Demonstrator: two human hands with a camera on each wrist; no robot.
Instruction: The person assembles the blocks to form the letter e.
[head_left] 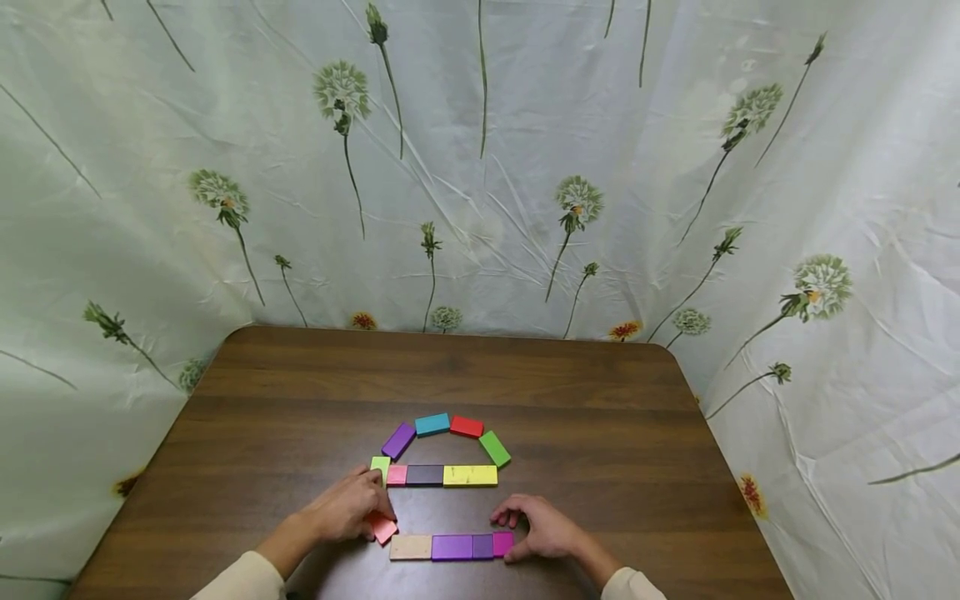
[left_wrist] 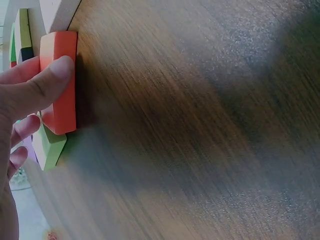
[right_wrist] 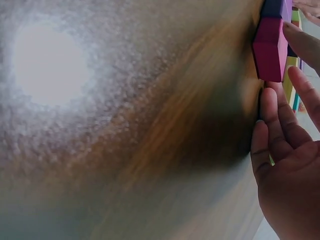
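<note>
My left hand [head_left: 348, 506] pinches a salmon-coloured block [head_left: 382, 527], thumb on its face in the left wrist view. The block lies slanted by the left end of the near row, between it and a light green block [head_left: 380, 467]. That near row runs from a tan block [head_left: 410, 547] through a long purple block [head_left: 452, 547] and a short dark purple block [head_left: 483, 547] to a magenta block [head_left: 503, 544]. At the magenta end is my right hand [head_left: 547, 529], its thumb tip right at the block and its other fingers loosely bent, nothing held between them.
Farther back, a pink block [head_left: 397, 475], a black block [head_left: 425, 475] and a yellow block [head_left: 470, 475] form a straight row. Purple [head_left: 398, 440], blue [head_left: 432, 425], red [head_left: 467, 427] and green [head_left: 495, 448] blocks arch above it. A flowered curtain [head_left: 480, 200] hangs behind the wooden table [head_left: 600, 417].
</note>
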